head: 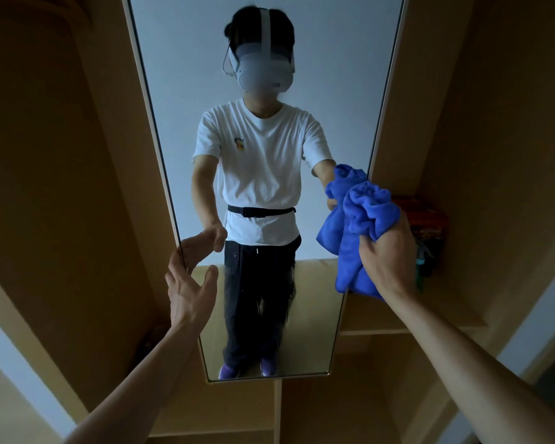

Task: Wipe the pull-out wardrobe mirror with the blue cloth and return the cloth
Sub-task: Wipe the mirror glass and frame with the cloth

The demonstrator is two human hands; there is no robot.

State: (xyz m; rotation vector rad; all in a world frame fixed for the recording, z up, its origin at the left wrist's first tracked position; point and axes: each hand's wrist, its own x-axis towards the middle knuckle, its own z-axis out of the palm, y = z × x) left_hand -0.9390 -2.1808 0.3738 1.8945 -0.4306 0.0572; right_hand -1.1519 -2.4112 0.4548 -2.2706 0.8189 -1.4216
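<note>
The right hand [386,251] has its grip closed round the blue cloth [362,232], fingers curled into a bunched wad of it with loose folds hanging below the fist; the cloth sits at the mirror's right edge, over the frame and seemingly against the glass, though contact cannot be told for sure; bunching it likely gives a thick pad to press with, and it looks as if a wiping pass is starting or ending at that edge. The left hand [191,283] is spread, fingers straight, holding nothing; its fingertips reach the left edge of the pull-out mirror [269,139], probably to steady the panel so it does not slide or swing under the wiping pressure. The mirror stands upright between tan wardrobe panels [61,187]; to its right a shelf [430,322] carries some colourful items, too dim to name; the cloth may belong there, judging by where the hand is.
</note>
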